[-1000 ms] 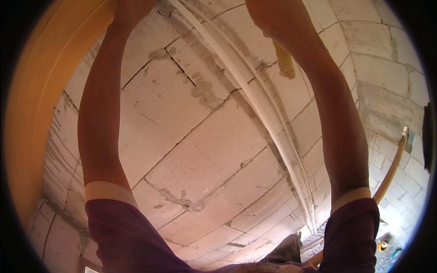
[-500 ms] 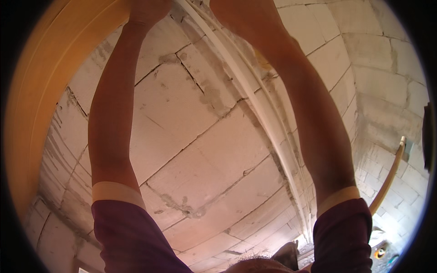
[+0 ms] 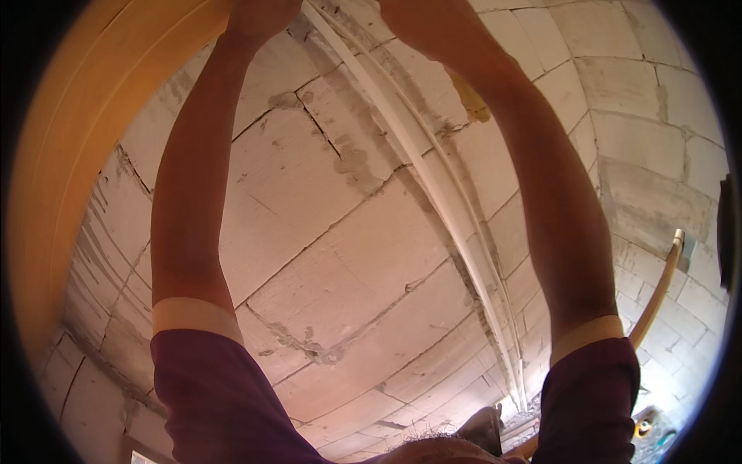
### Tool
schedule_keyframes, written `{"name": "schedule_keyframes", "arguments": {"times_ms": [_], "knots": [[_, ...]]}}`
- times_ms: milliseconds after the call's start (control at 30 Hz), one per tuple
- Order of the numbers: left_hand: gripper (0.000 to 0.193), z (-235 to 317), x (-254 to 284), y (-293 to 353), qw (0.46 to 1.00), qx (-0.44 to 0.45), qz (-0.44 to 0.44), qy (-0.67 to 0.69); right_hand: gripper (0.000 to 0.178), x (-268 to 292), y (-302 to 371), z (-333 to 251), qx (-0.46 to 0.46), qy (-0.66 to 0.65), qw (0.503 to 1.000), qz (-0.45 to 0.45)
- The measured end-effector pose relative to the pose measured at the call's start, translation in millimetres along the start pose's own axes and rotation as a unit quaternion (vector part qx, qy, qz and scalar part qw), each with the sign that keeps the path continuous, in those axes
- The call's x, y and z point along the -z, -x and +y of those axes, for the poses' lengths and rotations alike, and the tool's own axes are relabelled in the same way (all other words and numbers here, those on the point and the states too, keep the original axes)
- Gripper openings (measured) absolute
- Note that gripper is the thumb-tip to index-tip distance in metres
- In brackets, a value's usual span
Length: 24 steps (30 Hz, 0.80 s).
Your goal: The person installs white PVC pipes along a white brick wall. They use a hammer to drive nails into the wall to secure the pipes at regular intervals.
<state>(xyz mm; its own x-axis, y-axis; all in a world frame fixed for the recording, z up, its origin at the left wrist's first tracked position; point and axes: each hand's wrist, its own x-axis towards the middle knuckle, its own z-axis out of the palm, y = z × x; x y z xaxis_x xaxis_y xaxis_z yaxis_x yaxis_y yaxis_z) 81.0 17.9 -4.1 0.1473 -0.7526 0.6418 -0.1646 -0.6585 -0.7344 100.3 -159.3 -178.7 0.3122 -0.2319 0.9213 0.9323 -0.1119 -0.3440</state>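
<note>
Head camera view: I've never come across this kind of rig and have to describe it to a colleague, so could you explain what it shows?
There is no machine here, just a person's two bare hands. The view comes from the left of two fisheye cameras worn on the head, hence the bent edges and dark rim.

The left hand and right hand are partly cut off at the top edge. A yellowish thing, perhaps a handle, shows beside the right forearm; the grip itself is out of sight. Whether the left hand holds anything can't be seen.

Behind the arms is a pale block wall, with long pale strips running along it. An orange-brown panel curves along the left side.
</note>
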Motion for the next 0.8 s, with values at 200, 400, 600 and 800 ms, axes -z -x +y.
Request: {"name": "schedule_keyframes", "arguments": {"times_ms": [200,400,600,800], "knots": [[0.032,27,29,-54,0.970,-0.006,-0.211,-0.122,0.039,76,30,-36,-0.063,0.022,0.998,-0.004],[0.031,79,58,-25,0.997,-0.010,-0.030,-0.076,0.036,149,89,-18,-0.155,-0.035,0.986,0.043],[0.033,55,121,48,0.988,0.111,0.106,0.001,0.035,192,140,-21,-0.297,-0.040,0.954,0.003],[0.027,29,129,94,0.960,0.192,-0.152,-0.136,0.039,206,217,-11,-0.440,-0.117,0.883,-0.111]]}}
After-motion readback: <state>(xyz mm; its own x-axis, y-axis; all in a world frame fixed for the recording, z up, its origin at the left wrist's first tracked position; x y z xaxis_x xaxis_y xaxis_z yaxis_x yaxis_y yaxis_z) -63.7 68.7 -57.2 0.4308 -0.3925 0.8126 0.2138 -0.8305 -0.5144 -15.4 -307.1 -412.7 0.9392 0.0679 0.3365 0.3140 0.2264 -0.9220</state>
